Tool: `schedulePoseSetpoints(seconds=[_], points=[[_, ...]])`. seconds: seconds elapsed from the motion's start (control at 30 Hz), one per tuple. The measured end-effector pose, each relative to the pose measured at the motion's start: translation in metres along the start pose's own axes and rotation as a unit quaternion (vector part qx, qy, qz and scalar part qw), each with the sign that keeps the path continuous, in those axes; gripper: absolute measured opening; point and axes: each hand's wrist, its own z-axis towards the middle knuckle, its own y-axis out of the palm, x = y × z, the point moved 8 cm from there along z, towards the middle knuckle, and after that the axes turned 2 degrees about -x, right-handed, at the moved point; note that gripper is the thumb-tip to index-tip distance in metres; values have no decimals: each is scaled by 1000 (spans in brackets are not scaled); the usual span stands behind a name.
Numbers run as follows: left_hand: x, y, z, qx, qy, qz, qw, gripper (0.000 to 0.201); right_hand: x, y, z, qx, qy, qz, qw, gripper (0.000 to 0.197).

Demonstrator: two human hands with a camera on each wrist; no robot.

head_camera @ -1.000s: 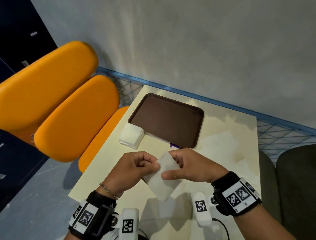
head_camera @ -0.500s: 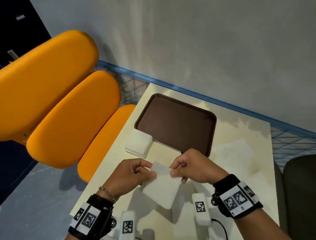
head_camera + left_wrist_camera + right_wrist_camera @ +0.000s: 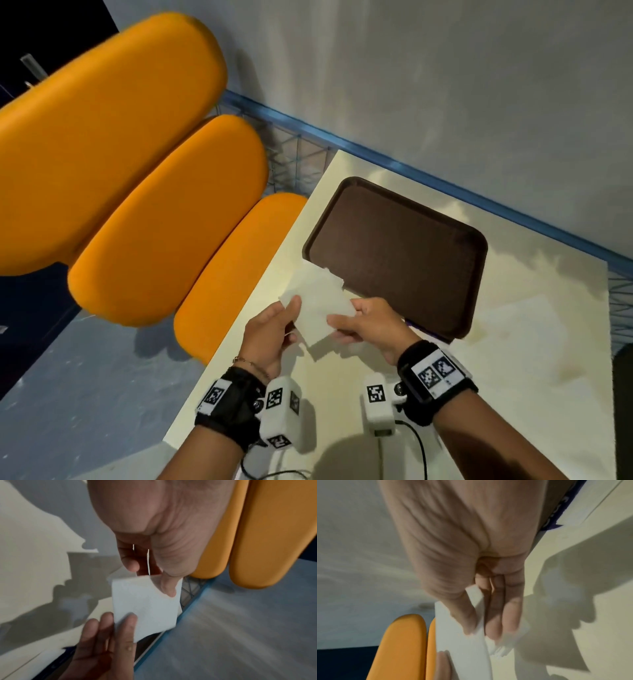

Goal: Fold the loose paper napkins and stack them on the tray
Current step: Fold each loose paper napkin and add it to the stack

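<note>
1. A white paper napkin (image 3: 320, 313) was held in the air between both hands, above the near-left part of the cream table (image 3: 534, 342) and just in front of the tray's near-left corner.
2. The left hand (image 3: 270, 337) pinched the napkin's left corner: in the left wrist view the thumb (image 3: 169, 586) lay on top of the sheet and the other fingers were curled beneath it.
3. The right hand (image 3: 368, 325) gripped the napkin's right edge; in the right wrist view its thumb (image 3: 467, 616) pressed one face while the fingers (image 3: 503, 620), held side by side and nearly straight, backed the other face.
4. The brown rectangular tray (image 3: 476, 274) lay flat on the far part of the table, with nothing seen on its dark textured floor.
5. A stack of white napkins (image 3: 317, 274) sat on the table just beside the tray's near-left edge, partly hidden behind the held napkin; whether it touched the tray could not be told.
6. A small purple-blue object (image 3: 416, 324) peeked out at the tray's near edge, behind the right hand; what it was could not be told.
7. Black wrist straps carrying white camera housings with square black-and-white markers sat on both wrists, the left wrist unit (image 3: 281, 411) and the right wrist unit (image 3: 378, 402), with a black cable (image 3: 419, 445) trailing from the right one.
8. Three orange cushioned pads of a chair (image 3: 164, 219) stood left of the table, over a grey floor (image 3: 85, 394).
9. A blue wire frame (image 3: 376, 162) ran along the base of the grey wall (image 3: 411, 68) behind the table.
</note>
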Motion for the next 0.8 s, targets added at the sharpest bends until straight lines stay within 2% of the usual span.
schedulePoseSetpoints(seconds=[0.07,0.17,0.23,0.3,0.43,0.6,0.8], points=[[-2,-11,16,44,5,52,998,23,1,-8,16,63,5,22,998,17],[3,-25,40,97,43,143,984,7,-1,-12,40,94,13,9,995,38],[10,-27,52,114,64,186,974,2,-1,-13,54,112,9,-6,994,36],[16,-28,60,125,83,233,961,7,1,-16,65,139,10,-23,990,32],[19,-29,69,134,100,304,938,7,4,-19,73,184,14,-58,981,48],[15,-36,76,146,90,320,932,5,5,-17,76,209,10,-66,976,40],[12,-39,79,146,82,331,929,5,13,-20,83,220,10,-77,972,41]])
